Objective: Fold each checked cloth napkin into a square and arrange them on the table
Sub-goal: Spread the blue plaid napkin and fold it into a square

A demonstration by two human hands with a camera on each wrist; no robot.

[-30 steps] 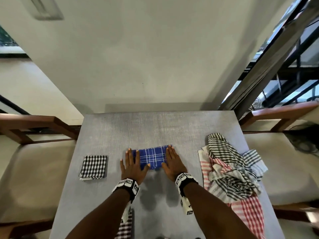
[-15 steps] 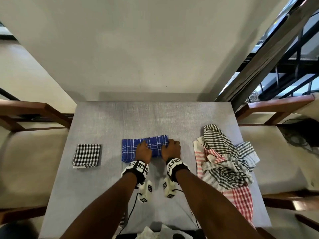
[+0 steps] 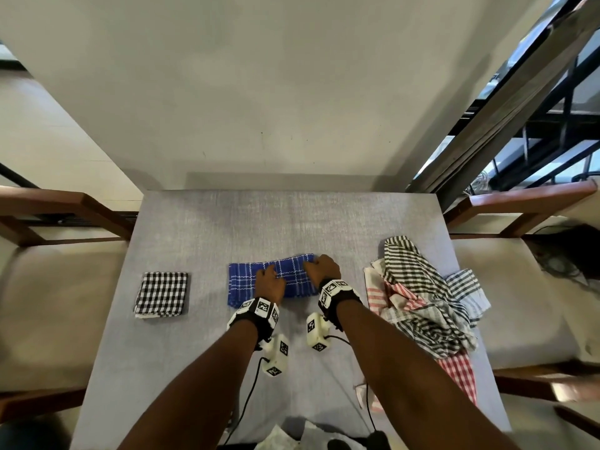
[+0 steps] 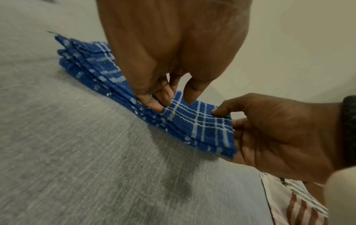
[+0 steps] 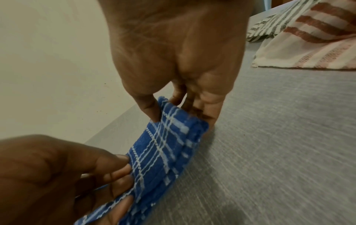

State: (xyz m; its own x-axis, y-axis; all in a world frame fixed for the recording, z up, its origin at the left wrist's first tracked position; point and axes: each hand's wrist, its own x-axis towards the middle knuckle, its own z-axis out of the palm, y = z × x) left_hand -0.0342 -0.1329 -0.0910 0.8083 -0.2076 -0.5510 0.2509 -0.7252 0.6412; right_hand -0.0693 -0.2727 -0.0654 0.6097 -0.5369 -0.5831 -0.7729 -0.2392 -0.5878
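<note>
Leftmost on the grey worktop [image 3: 201, 319] lies a black-and-white checked napkin [image 3: 161, 294], already folded square and well apart from the work in the middle. Next comes the blue checked napkin [image 3: 259, 280], folded into a long band lying flat at the worktop's centre. The left hand [image 3: 270, 283] sits on the band near its middle, fingertips [image 4: 154, 105] pressing down on the layers, thumb beside them; it pins rather than grasps. The right hand [image 3: 323, 266] grasps the band's right end, thumb on top and fingers under, that end raised off the worktop, seemingly to be carried over leftward.

The risk I see is in the stacked layers: their edges already fan out a little at the band's left end, and a pull with too light a press from the left hand could slide them further, leaving a crooked rectangle instead of a square. Folding past or short of the pinned line would do the same.

At the right, a heap of unfolded napkins [image 3: 422, 303] in grey and red stripes waits just beside the right arm; a sweeping forearm could drag it.
</note>
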